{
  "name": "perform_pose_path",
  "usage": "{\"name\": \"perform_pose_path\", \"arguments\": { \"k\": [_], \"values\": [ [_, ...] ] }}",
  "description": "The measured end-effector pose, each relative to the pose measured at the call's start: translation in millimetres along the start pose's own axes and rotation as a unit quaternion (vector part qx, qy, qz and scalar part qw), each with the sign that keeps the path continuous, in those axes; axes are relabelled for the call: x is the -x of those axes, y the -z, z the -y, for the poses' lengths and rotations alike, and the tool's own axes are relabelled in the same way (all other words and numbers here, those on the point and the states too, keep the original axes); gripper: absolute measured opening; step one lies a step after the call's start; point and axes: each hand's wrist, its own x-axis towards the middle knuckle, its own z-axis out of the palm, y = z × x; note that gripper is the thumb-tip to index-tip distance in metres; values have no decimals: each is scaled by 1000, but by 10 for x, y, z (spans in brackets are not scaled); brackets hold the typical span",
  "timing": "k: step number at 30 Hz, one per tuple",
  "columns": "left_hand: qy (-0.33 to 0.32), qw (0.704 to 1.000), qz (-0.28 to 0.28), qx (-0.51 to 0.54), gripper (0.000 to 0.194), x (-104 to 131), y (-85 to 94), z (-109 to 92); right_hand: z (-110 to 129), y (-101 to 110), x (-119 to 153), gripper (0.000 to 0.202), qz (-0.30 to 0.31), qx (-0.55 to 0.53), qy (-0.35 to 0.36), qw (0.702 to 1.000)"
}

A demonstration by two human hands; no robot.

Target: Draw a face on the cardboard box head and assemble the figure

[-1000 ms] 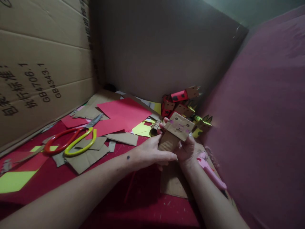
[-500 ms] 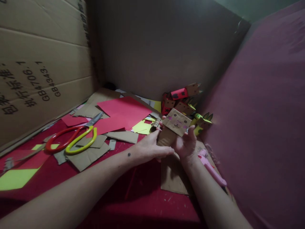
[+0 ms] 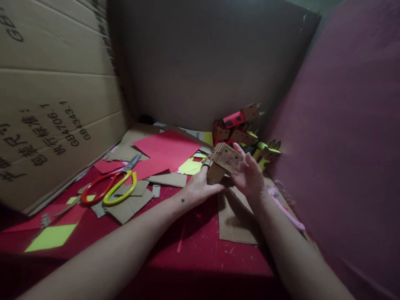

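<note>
Cardboard figure (image 3: 230, 159) is up off the table, approx. mid-view, tilted, drawn face turned up. L hand (image 3: 198, 183) is clamped on its body, thumb along the near side, other fingers mostly hidden. R hand (image 3: 250, 177) is spread loosely at the face's R edge; can't tell if it's touching.

Progress: head's on body, eyes, mouth + pinkish cheeks drawn, so prob. well along. No coloured wrap or pointy bits visible on it, unlike the red figure (image 3: 235, 119) & yellow figure (image 3: 265, 151) in the pile behind, which look finished. If it's meant to match, those are left; can't tell for sure. Small brown cardboard piece (image 3: 210, 160) w/ dark lines sits right by the head; contact unclear.

Below: flat cardboard sheet (image 3: 234, 229) on red tabletop (image 3: 203, 258). Pink tool (image 3: 290, 218) to R, not in hand. Farther L: scissors (image 3: 124, 173), blades pointing away, lying on cardboard scraps (image 3: 134, 208), nr red paper (image 3: 175, 146). Cleanup's not done: offcuts everywhere.
</note>
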Motion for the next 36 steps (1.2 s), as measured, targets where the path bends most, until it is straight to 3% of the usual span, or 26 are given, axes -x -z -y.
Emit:
{"name": "perform_pose_path", "arguments": {
  "k": [3, 7, 11, 18, 25, 32, 36],
  "values": [
    [-27, 999, 5, -25, 53, -14, -6, 11, 8, -8, -7, 44, -7, -5, 6, 1000],
    [-55, 997, 10, 62, 51, -22, -1, -33, 13, 18, -4, 45, 3, -15, 14, 1000],
    [-36, 982, -34, 181, 43, -48, 59, -72, -2, 97, -8, 46, 9, -10, -5, 1000],
    [-55, 973, -72, 213, 43, -181, 234, -15, -41, 187, -9, 50, 9, 17, -10, 1000],
    [-49, 980, -80, 176, 42, -152, 213, -6, -114, 142, 32, 48, -13, 62, 25, 998],
    [-45, 996, -6, 78, 43, -51, 92, -61, -120, 64, 24, 83, -23, 103, 106, 989],
    [-50, 998, 17, 33, 38, -17, 29, -105, -87, 5, 57, 76, -5, 98, 103, 990]
  ]
}}
